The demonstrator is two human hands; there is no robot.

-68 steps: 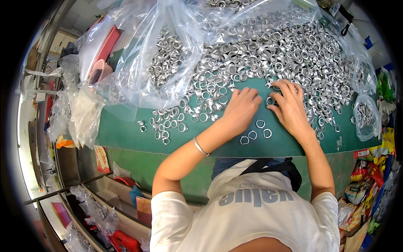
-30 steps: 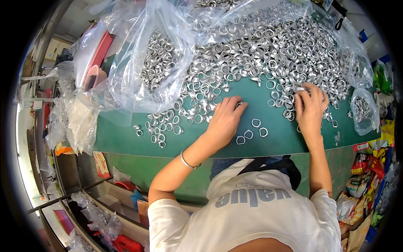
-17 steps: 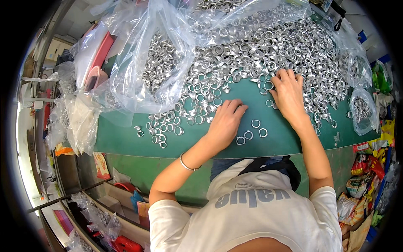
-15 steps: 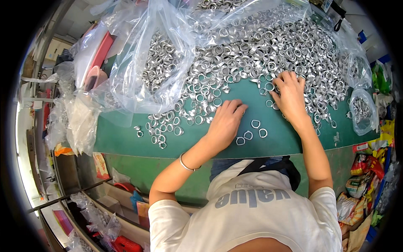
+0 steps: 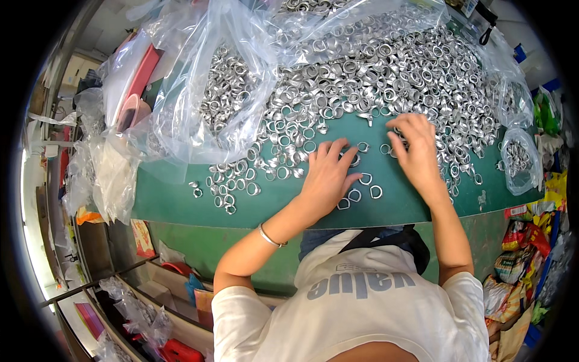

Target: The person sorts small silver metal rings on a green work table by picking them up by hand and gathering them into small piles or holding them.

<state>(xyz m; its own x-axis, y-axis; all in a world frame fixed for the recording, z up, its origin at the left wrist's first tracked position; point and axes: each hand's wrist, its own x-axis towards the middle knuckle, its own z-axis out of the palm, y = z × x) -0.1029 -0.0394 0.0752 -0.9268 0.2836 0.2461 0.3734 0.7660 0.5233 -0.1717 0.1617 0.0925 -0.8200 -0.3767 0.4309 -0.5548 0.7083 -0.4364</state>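
My left hand (image 5: 327, 178) rests on the green tabletop (image 5: 271, 202), fingers apart and bent, with a silver metal ring (image 5: 354, 160) beside the fingertips. Another ring (image 5: 363, 146) lies just past them. Close to its thumb is a small group of loose rings (image 5: 376, 192). At the front edge of a large heap of silver rings (image 5: 362, 78) is my right hand (image 5: 417, 148), its fingers curved and its thumb held apart from them. Rings show under that palm. A single ring (image 5: 385, 148) lies by its thumb. I see nothing gripped in either hand.
A clear plastic bag (image 5: 181, 127) with rings spilling out stands at the left of the heap. Scattered rings (image 5: 232, 181) lie in front of it. A smaller bag of rings (image 5: 520, 160) sits at the right edge. Open drawers (image 5: 163, 286) are below left; colourful packets (image 5: 512, 265) are lower right.
My left hand has spread its fingers and shifted slightly right, among the loose rings. My right hand has drawn back a little toward me from the heap. Rings now show near the left fingertips.
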